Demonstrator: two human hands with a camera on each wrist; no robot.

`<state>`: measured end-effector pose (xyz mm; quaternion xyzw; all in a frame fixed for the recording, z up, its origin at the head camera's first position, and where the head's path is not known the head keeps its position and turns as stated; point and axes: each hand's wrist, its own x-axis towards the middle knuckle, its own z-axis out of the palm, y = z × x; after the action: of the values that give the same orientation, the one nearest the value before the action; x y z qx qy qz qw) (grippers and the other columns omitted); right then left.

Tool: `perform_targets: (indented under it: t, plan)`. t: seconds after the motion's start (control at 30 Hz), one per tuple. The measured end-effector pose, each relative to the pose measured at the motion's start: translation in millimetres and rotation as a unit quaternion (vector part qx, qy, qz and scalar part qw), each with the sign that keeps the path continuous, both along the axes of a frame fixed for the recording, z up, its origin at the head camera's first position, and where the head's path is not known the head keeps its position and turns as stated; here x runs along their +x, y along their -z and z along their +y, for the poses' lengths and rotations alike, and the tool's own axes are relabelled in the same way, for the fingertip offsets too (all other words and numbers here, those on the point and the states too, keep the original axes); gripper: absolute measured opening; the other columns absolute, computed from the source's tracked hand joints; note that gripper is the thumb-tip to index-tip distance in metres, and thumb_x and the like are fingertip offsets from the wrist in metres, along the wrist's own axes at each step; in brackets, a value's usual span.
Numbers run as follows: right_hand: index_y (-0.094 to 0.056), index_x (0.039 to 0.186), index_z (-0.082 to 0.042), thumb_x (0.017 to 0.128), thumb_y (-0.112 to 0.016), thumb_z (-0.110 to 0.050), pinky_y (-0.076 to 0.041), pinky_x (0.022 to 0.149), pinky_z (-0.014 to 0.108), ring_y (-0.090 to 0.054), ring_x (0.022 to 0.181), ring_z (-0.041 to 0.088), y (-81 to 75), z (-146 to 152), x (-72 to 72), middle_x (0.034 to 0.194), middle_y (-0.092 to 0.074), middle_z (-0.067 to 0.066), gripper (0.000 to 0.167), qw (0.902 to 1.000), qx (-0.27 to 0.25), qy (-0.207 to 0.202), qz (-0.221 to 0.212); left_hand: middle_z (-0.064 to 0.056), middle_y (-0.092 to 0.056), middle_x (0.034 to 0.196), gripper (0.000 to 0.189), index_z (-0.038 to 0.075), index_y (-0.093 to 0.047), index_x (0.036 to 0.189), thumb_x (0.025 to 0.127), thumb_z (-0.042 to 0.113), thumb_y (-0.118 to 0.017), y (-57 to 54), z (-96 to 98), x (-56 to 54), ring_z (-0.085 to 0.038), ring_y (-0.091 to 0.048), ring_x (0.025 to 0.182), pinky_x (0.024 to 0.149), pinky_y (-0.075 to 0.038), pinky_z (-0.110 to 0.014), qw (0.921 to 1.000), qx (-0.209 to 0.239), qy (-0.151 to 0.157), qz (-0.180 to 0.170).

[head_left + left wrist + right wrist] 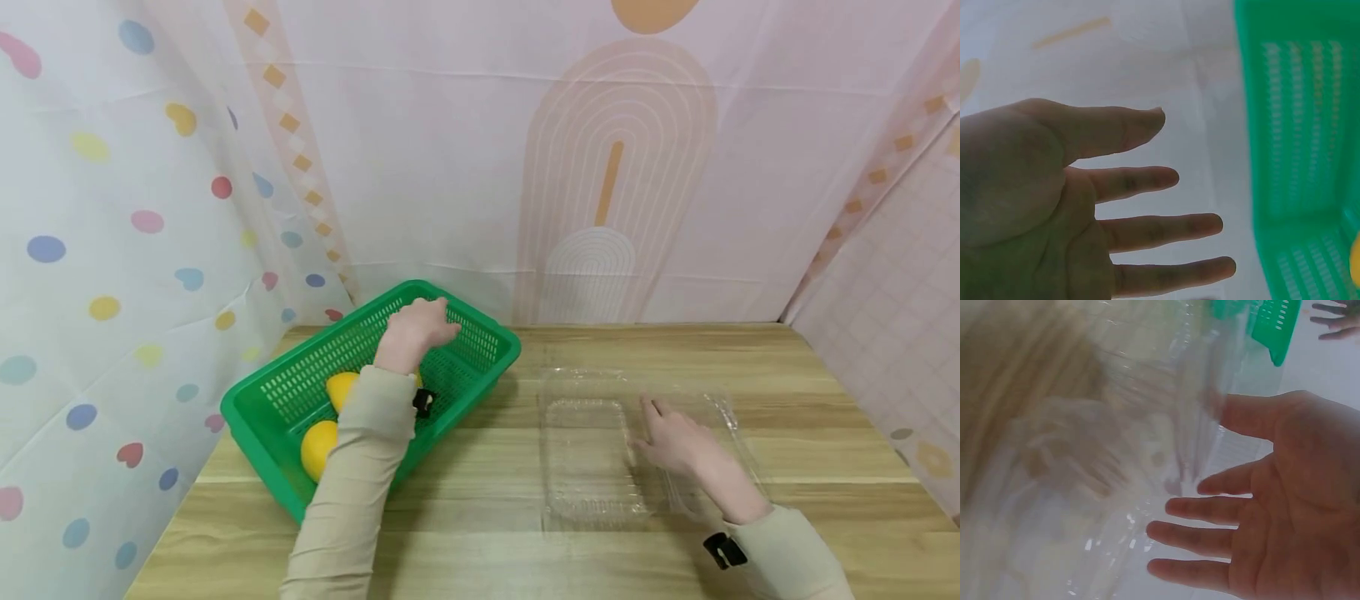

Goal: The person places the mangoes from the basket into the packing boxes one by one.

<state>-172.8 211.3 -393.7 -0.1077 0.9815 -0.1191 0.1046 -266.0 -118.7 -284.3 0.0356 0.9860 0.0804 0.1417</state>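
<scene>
My left hand (415, 331) hangs over the green plastic basket (510, 348), holding nothing. In the left wrist view its thumb and fingers (1172, 226) are stretched out, with the basket wall to their right. Smooth yellow rounded things, like fruit, (318, 447) lie in the basket, partly hidden behind my left sleeve. Over the clear plastic clamshell box (585, 454) is my right hand (681, 448), its fingers extended. The right wrist view shows its fingers (1200, 542) spread and straight, fingertips right at the clear plastic.
The wooden table (465, 500) carries the basket on the left and the clear box on the right. A patterned cloth (450, 167) hangs behind the table, with a dotted cloth (150, 333) on the left. Each wrist wears a small black device.
</scene>
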Motion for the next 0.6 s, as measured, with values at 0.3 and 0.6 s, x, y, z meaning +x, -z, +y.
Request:
perform_targets:
  t: [0.3, 0.6]
  plan:
    - [-0.022, 0.144, 0.013, 0.092, -0.059, -0.029, -0.041, 0.094, 0.063, -0.043, 0.119, 0.059, 9.1, 3, 7.4, 0.143, -0.030, 0.039, 0.076, 0.9999, 0.006, -0.002, 0.010, -0.029, -0.022, 0.153, 0.055, -0.004, -0.040, 0.141, 0.097, 0.029, -0.045, 26.5, -36.6, -22.3, -0.041, -0.033, 0.137, 0.108, -0.037, -0.048, 0.9955, -0.038, -0.026, -0.083]
    - [-0.021, 0.144, 0.014, 0.092, -0.059, -0.025, -0.037, 0.099, 0.063, -0.042, 0.120, 0.059, 15.1, 5, 11.9, 0.143, -0.029, 0.039, 0.076, 0.9997, -0.006, -0.004, 0.024, -0.029, -0.028, 0.150, 0.070, -0.004, -0.030, 0.145, 0.095, 0.042, -0.048, 76.9, -46.9, -29.6, -0.048, -0.040, 0.128, 0.101, -0.042, -0.054, 0.9925, -0.083, -0.037, -0.082]
